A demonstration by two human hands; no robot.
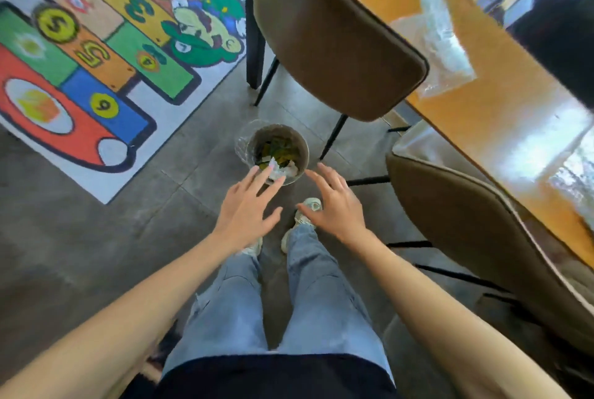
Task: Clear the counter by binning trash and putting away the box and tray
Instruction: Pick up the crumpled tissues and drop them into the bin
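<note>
Left hand and right hand spread, each grip empty, above bin rim, chairs beside

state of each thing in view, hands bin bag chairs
left hand: open, fingers spread, empty
right hand: open, fingers spread, empty
bin: upright, lidless, trash inside
plastic bag: crumpled, lying on the table
chairs: upright, pushed to the table

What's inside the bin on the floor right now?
The bin holds dark green and yellowish scraps with crumpled white paper on top at the near side. The left hand covers part of the near rim, and anything under the paper is hidden.
</note>
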